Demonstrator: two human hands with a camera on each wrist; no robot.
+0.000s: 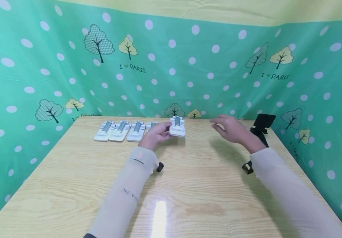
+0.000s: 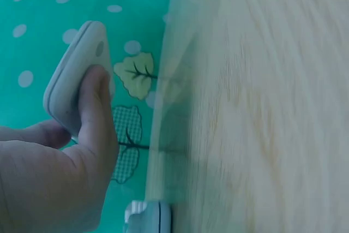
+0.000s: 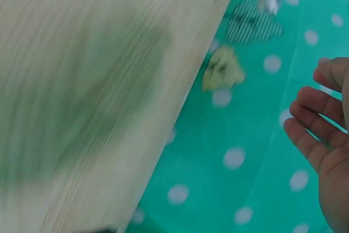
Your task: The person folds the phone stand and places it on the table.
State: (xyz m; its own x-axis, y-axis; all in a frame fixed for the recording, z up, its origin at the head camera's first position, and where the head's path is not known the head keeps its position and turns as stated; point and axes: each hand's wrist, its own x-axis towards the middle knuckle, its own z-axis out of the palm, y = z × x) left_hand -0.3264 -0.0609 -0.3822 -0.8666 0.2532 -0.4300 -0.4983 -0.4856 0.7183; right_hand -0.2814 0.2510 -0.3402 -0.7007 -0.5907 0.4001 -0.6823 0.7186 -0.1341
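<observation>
Above the far part of the table, my left hand (image 1: 156,135) grips a white folding stand (image 1: 177,131), which looks like a folded phone stand with a grey strip along its middle. In the left wrist view, the thumb presses the flat back of this white stand (image 2: 82,69), and other fingers are partly hidden behind it. To the right, my right hand (image 1: 233,128) hovers over the table, holding nothing and apart from the stand. Its fingers (image 3: 313,135) are loosely bent in the right wrist view.
Several similar white stands (image 1: 136,132) lie in a row at the far left, the last partly behind my left hand. A black stand (image 1: 261,127) is upright at the far right, near my right wrist. A green dotted cloth (image 1: 171,82) hangs around the wooden table (image 1: 194,198).
</observation>
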